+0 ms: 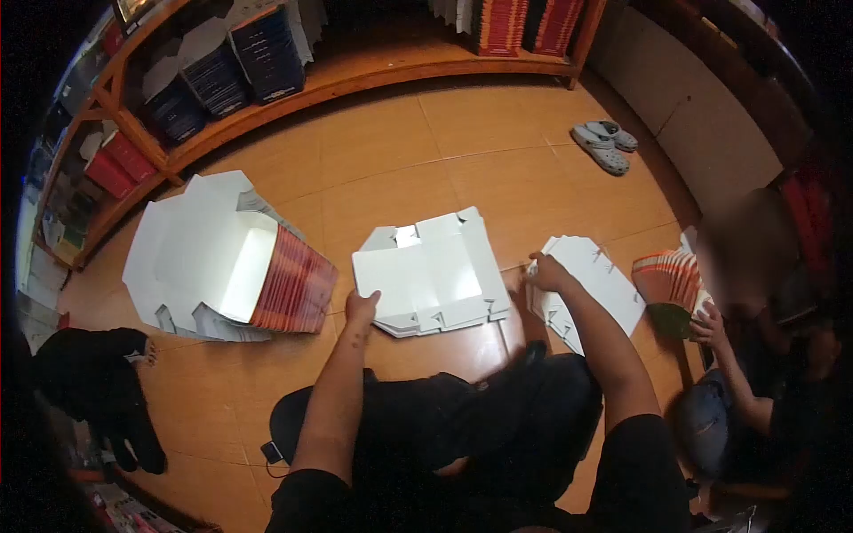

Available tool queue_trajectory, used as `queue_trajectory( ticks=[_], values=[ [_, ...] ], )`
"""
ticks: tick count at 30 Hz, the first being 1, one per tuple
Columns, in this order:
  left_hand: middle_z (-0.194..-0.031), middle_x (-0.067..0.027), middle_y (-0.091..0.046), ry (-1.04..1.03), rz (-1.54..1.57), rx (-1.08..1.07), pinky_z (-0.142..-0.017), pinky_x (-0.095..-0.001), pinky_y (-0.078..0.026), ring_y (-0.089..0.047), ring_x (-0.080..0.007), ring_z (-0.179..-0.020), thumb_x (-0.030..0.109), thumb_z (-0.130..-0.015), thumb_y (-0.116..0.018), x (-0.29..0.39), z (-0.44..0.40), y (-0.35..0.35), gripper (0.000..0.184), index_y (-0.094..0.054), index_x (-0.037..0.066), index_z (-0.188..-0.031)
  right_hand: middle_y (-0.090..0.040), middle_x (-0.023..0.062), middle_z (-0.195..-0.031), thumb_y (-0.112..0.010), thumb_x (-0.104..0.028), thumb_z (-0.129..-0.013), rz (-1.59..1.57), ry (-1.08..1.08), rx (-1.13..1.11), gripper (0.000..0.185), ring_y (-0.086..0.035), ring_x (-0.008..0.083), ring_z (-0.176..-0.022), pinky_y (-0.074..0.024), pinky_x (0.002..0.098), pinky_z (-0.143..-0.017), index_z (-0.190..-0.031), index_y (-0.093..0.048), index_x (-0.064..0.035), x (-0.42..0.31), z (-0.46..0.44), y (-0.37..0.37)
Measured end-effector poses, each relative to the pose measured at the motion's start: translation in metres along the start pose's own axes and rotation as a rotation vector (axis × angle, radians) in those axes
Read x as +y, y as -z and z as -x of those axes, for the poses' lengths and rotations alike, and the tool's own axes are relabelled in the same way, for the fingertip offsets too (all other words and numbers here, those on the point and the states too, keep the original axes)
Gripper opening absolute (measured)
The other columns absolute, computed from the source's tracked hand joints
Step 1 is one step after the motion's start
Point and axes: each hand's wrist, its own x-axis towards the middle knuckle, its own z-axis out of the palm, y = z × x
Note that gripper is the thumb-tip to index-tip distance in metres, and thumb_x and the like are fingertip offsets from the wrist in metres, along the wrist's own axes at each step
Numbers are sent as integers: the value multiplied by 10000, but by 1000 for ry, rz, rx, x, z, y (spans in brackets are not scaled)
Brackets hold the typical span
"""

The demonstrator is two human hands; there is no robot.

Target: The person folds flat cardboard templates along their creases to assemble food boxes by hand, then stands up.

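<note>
On the floor before me lies a small stack of white flat cardboard box blanks [418, 275] with cut tabs and slots. My left hand [362, 308] grips its left edge, thumb on top and fingers out of sight below. To the right, my right hand [548, 272] is closed at the left edge of a second pile of white box blanks [600, 289]; its fingertips are partly hidden. A big pile of white blanks [182, 253] sits at the left, its stacked edges showing red print [298, 282].
Beside me on the right, another person's hand [708, 326] is near a fanned pile of orange-edged blanks [668, 277] and a green piece [671, 321]. Grey clogs [606, 147] lie farther back. A wooden shelf [382, 75] holds dark and red stacks. Dark cloth [89, 373] lies left.
</note>
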Motion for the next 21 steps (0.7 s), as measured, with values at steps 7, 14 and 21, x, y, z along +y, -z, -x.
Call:
queue_trajectory(
  ticks=[7,14,21],
  values=[
    [-1102,-230,-639,85,-417,105,-858,-417,-497,-639,-362,-992,176,-802,-702,21,7,4,461,-512,-61,-1148,-370,324,-1363,-662,-489,-802,552,186,196,861,-436,465,-1232,-492,520,-895,-1409,-294,-2,85,99,-71],
    [-1134,-282,-601,105,-421,91,-900,-446,-477,-604,-409,-1046,231,-820,-670,26,16,9,540,-420,-69,-1195,-449,330,-1274,-549,-372,-902,500,169,162,576,-532,501,-1078,-540,505,-807,-1326,-386,-17,41,122,-43],
    [-1160,-298,-587,118,-433,55,-917,-436,-474,-597,-412,-1064,242,-823,-674,36,25,12,590,-394,-78,-1233,-562,177,-1048,-600,-397,-869,482,293,228,478,-632,343,-902,-564,429,-697,-1158,-488,-34,54,120,-40]
  ],
)
